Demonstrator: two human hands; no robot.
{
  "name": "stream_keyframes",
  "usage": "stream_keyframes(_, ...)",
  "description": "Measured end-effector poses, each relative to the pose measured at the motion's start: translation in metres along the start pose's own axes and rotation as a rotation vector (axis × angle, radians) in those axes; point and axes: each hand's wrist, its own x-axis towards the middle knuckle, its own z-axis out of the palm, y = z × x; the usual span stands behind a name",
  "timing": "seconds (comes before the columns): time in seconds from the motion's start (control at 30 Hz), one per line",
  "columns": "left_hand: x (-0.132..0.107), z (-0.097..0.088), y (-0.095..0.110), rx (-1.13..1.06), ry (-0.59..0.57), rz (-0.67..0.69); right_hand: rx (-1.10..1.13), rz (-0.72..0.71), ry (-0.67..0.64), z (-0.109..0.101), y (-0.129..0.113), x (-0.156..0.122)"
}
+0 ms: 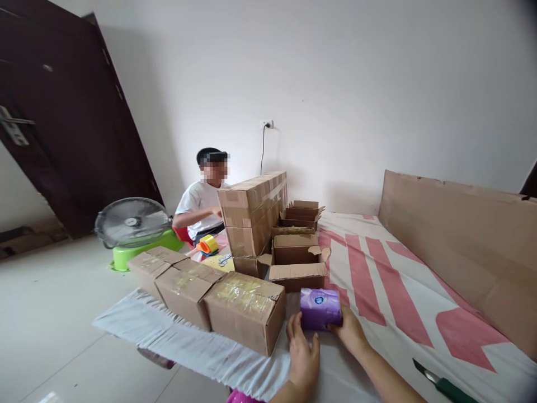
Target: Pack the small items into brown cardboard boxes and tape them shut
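Note:
A purple plastic-wrapped tissue pack (320, 308) with a round blue logo is at the near side of the cloth-covered table. My right hand (351, 331) grips its right end, thumb at the lower front corner. Beside the pack's lower left corner is my left hand (302, 354), thumb and fingers apart; whether its fingertips touch the wrapper is hard to tell. Just beyond the pack stands an open cardboard box (298, 260) with its flaps up. A taped, closed carton (247, 308) sits left of my left hand.
More closed cartons (184, 285) line the left table edge. Stacked cartons (255, 218) stand ahead, near a seated person (201, 210). A tape dispenser (207, 244) lies by them. A green-handled box cutter (444, 383) is at right; a large cardboard sheet (457, 246) borders the table.

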Motion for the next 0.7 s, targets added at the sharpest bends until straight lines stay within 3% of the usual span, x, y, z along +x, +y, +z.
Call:
stream_keyframes(0.13, 0.002, 0.003, -0.002, -0.064, -0.099, 0.026, 0.024, -0.007, 0.028, 0.05, -0.012, 0.025)
stream_keyframes(0.23, 0.008, 0.008, -0.013, -0.087, -0.075, -0.055, 0.1, -0.03, 0.02, 0.072, -0.015, 0.027)
stream_keyframes(0.33, 0.023, 0.011, -0.019, -0.121, -0.013, -0.159, 0.201, -0.039, -0.012, 0.073, -0.009, 0.025)
stream_keyframes(0.43, 0.048, 0.015, -0.009, -0.107, 0.026, -0.256, 0.295, -0.023, -0.019, 0.064, 0.002, 0.029)
stream_keyframes(0.57, 0.098, 0.031, 0.013, 0.132, 0.104, -0.382, 0.375, 0.027, 0.028, 0.059, 0.011, 0.036)
stream_keyframes(0.7, 0.158, 0.058, 0.03, 0.195, 0.136, -0.39, 0.416, 0.045, 0.04, 0.063, 0.012, 0.038)
